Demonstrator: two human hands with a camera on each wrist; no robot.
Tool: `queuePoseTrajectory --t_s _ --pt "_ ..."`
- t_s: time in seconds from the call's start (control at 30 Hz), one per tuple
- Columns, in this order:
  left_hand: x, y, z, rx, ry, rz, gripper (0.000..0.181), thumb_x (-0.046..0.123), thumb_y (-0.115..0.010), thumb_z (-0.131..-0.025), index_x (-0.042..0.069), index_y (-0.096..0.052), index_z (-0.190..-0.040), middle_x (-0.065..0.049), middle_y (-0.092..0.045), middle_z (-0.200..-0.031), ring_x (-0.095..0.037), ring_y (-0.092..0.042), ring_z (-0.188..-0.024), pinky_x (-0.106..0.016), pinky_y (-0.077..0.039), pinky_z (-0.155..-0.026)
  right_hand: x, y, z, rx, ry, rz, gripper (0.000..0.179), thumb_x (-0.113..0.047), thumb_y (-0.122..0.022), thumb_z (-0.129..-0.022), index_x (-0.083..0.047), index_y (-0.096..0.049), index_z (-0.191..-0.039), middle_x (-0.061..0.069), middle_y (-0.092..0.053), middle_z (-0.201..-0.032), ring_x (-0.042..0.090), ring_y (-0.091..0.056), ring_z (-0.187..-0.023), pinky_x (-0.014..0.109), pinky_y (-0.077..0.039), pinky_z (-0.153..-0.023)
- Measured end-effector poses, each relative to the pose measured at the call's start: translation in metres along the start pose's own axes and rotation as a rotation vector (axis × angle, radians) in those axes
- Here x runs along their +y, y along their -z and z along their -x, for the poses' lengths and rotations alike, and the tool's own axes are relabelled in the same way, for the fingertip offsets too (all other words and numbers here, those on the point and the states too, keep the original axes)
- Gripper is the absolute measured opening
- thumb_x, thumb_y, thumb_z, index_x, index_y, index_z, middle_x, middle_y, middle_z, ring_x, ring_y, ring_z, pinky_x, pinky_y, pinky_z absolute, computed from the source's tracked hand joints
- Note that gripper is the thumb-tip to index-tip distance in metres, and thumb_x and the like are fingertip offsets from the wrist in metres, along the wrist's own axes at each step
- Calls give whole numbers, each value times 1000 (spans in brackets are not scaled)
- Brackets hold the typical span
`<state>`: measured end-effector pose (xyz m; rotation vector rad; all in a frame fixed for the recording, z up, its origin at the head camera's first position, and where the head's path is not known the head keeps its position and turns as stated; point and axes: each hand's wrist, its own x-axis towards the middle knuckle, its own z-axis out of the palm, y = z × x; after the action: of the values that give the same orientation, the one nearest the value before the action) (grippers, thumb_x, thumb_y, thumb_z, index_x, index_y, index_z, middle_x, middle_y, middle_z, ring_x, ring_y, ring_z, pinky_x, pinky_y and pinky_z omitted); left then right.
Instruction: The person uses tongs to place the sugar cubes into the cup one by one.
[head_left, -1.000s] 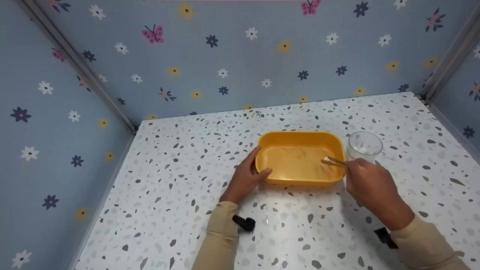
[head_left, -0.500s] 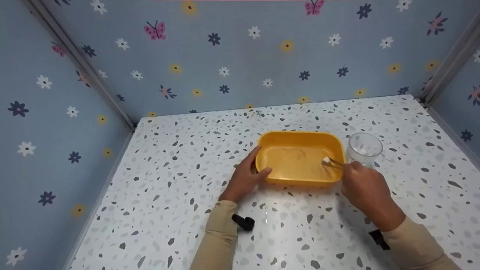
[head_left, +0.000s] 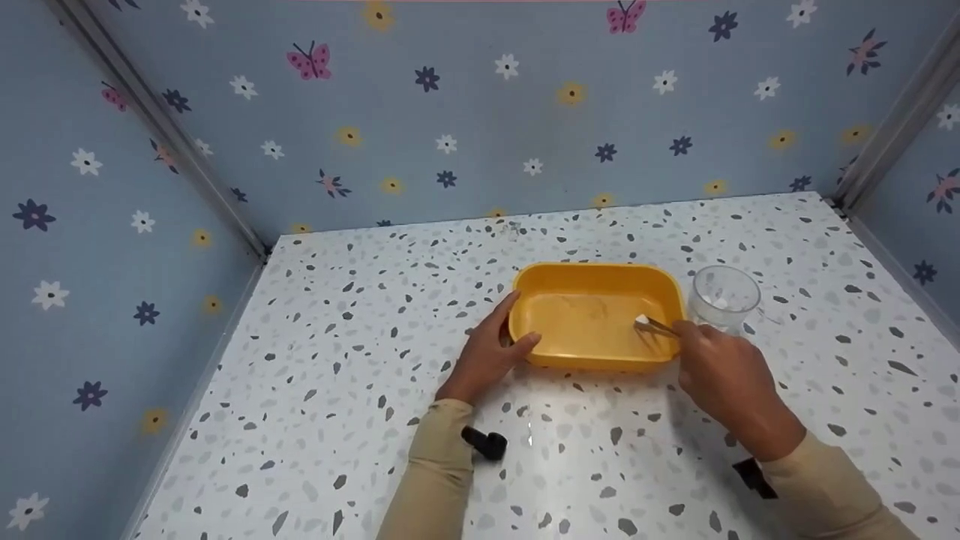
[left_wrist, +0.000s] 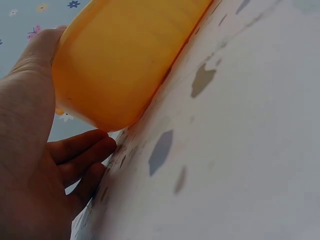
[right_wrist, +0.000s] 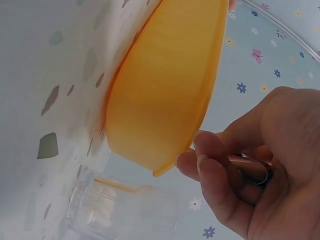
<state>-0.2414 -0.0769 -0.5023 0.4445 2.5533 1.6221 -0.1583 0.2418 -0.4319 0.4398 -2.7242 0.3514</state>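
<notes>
A yellow tub stands on the speckled table. My left hand holds its left end, the thumb over the near rim; in the left wrist view the other fingers bend beside the tub's lower corner. Over the right rim, my right hand pinches metal tweezers, whose rounded back end shows inside the palm in the right wrist view. Between the tips, low inside the tub, is a small white piece. Just right of the tub, a clear glass mug contains white pieces.
The white speckled tabletop ends at a flowered blue panel behind and at similar panels left and right. Black straps or mounts sit at both wrists. The mug stands close behind the right hand.
The tweezers have shifted slightly left within the tub, with the white piece between their tips. My right hand moved left and a little down; the left hand keeps its hold.
</notes>
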Motion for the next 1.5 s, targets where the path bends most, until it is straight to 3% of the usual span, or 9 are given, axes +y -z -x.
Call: queuePoseTrajectory --t_s 0.23,0.43,0.6,0.77,0.97,1.2,1.5 --pt "0 -1 -1 4 18 -44 77 49 -64 -96 34 -25 -160 5 -31 -161 -11 -37 -141 -30 -30 -114 2 10 0 34 -11 -9 26 4 -63 -88 2 -63 -113 17 -66 -82 21 -49 -52 35 -49 -47" --pt "-1 0 -2 14 23 -67 75 49 -63 -97 33 -25 -160 5 -32 -161 -12 -37 -141 -31 -29 -114 6 23 -1 129 -53 -42 18 3 -62 -91 3 -66 -109 20 -69 -86 28 -58 -57 45 -55 -55" --pt "-1 1 -1 8 23 -63 75 50 -62 -97 34 -25 -160 4 -33 -160 -12 -41 -139 -31 -33 -113 10 30 -1 212 -52 -61 15 4 -62 -91 3 -68 -104 18 -69 -82 26 -54 -55 44 -52 -52" --pt "0 3 0 10 28 -59 73 48 -62 -97 35 -26 -160 4 -36 -159 -9 -44 -134 -30 -36 -110 14 37 2 279 -59 -74 14 6 -61 -89 5 -69 -100 20 -70 -84 33 -63 -62 51 -54 -56" --pt "0 0 0 15 33 -68 73 51 -60 -98 35 -25 -160 5 -34 -160 -9 -40 -138 -29 -33 -112 23 48 1 263 -120 -64 17 4 -58 -90 7 -70 -102 23 -70 -87 37 -65 -69 56 -53 -61" --pt "-1 -1 0 16 35 -65 75 58 -59 -96 38 -25 -159 5 -34 -160 -9 -42 -137 -27 -34 -111 39 56 4 311 -115 -61 14 7 -57 -87 8 -69 -95 24 -68 -78 36 -59 -58 53 -43 -51" --pt "0 -1 -1 21 45 -76 73 53 -60 -97 39 -25 -159 7 -34 -160 -9 -40 -139 -27 -32 -112 49 58 5 189 -196 -76 16 5 -56 -89 12 -67 -98 28 -68 -82 39 -60 -61 56 -42 -53"
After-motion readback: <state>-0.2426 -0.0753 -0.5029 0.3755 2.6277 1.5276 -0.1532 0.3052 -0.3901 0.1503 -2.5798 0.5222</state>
